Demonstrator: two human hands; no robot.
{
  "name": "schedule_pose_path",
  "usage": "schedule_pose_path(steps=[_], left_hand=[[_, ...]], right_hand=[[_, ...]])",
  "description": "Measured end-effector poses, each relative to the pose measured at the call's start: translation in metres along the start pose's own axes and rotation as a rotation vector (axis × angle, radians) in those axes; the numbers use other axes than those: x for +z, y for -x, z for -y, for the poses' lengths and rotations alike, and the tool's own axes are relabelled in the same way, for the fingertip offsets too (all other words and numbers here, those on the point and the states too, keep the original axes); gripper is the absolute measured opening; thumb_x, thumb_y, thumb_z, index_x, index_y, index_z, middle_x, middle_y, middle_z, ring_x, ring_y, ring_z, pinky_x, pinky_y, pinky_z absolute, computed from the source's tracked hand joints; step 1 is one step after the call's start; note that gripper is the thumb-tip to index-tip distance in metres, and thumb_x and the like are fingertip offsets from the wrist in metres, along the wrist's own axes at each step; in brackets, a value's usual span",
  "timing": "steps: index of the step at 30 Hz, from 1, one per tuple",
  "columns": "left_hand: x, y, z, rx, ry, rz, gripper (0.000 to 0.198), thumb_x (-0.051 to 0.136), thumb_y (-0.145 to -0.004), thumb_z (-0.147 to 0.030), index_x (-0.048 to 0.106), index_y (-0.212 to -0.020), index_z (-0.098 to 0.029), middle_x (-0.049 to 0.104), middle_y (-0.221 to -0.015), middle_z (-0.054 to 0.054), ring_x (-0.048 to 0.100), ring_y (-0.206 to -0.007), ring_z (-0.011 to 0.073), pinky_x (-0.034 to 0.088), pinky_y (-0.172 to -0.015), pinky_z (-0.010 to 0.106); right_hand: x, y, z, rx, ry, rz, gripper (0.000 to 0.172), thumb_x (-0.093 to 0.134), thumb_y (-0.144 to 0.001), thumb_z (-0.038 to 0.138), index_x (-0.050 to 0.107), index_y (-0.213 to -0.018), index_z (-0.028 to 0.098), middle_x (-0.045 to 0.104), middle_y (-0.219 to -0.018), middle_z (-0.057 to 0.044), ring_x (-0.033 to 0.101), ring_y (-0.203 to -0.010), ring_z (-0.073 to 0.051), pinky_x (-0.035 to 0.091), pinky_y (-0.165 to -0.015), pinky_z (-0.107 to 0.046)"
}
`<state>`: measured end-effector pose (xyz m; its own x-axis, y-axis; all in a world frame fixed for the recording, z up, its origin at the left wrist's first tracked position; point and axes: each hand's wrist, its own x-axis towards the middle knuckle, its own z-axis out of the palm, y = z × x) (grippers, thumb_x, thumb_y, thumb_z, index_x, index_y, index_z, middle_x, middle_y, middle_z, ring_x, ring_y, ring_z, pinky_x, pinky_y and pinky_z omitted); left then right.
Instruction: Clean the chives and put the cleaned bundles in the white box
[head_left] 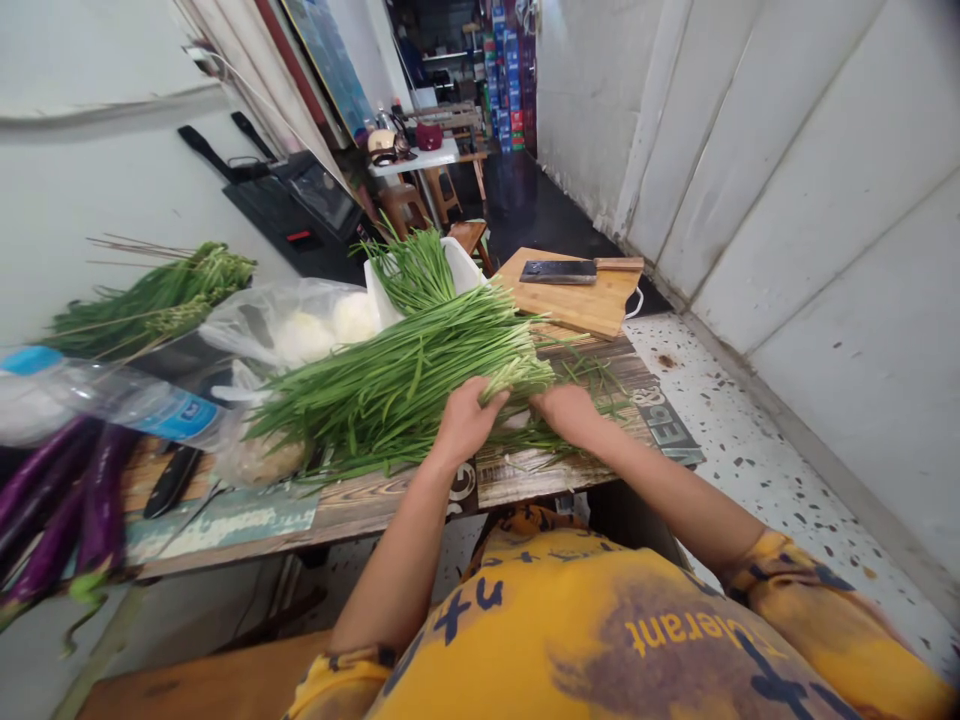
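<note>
A big pile of garlic chives [405, 370] lies across the table, pale cut ends toward the right. My left hand [469, 415] is closed on the pale ends of some chives at the pile's near right corner. Close beside it, my right hand [566, 410] has its fingers curled in at the chive ends and loose trimmings [592, 375]; what its fingertips hold is hidden. More chives stand in a white container [381, 285] behind the pile.
A cleaver [559, 272] rests on a wooden cutting board [517, 290] at the back right. Leftward are a clear bag [255, 310] with white vegetables, a plastic bottle [124, 395], a black-handled knife [172, 482] and several eggplants [101, 500]. A wall [750, 150] stands to the right.
</note>
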<state>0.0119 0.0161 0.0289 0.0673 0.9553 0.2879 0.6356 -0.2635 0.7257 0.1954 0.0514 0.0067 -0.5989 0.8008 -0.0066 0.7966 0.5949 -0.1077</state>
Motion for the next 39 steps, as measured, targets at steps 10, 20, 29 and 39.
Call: schedule_pose_path(steps=[10, 20, 29, 39], left_hand=[[0.005, 0.004, -0.009, -0.004, -0.152, 0.154, 0.019, 0.050, -0.083, -0.025, 0.066, -0.090, -0.018, 0.068, -0.083, 0.003, 0.060, -0.078, 0.0185, 0.043, -0.072, 0.027], [0.008, 0.003, -0.008, -0.058, -0.033, 0.218, 0.019, 0.057, -0.077, -0.026, 0.068, -0.090, -0.016, 0.069, -0.082, 0.002, 0.061, -0.077, 0.0177, 0.042, -0.072, 0.026], [0.006, 0.003, -0.001, -0.048, -0.055, 0.299, 0.019, 0.055, -0.078, -0.028, 0.067, -0.086, -0.016, 0.069, -0.084, 0.002, 0.060, -0.079, 0.0186, 0.043, -0.074, 0.026], [0.005, 0.001, 0.004, -0.107, -0.018, 0.296, 0.024, 0.057, -0.075, -0.032, 0.069, -0.090, -0.016, 0.070, -0.086, 0.003, 0.061, -0.081, 0.0202, 0.045, -0.076, 0.029]], right_hand=[[-0.030, 0.014, -0.011, -0.198, -0.231, -0.242, 0.014, 0.052, -0.082, 0.021, 0.064, -0.083, 0.014, 0.061, -0.088, -0.009, 0.053, -0.083, -0.019, 0.036, -0.072, -0.027], [-0.010, 0.013, -0.003, 0.070, -1.177, -0.173, 0.029, 0.066, -0.067, 0.028, 0.066, -0.090, 0.012, 0.069, -0.084, -0.004, 0.061, -0.072, -0.015, 0.045, -0.065, -0.024], [-0.005, 0.017, -0.024, 0.001, -0.557, -0.256, 0.007, 0.058, -0.067, 0.015, 0.065, -0.065, 0.015, 0.060, -0.057, 0.002, 0.051, -0.054, -0.010, 0.032, -0.054, -0.020], [-0.025, 0.035, -0.026, -0.125, -0.106, -0.419, 0.027, 0.059, -0.080, 0.027, 0.064, -0.104, 0.015, 0.059, -0.105, -0.011, 0.049, -0.093, -0.022, 0.037, -0.078, -0.032]])
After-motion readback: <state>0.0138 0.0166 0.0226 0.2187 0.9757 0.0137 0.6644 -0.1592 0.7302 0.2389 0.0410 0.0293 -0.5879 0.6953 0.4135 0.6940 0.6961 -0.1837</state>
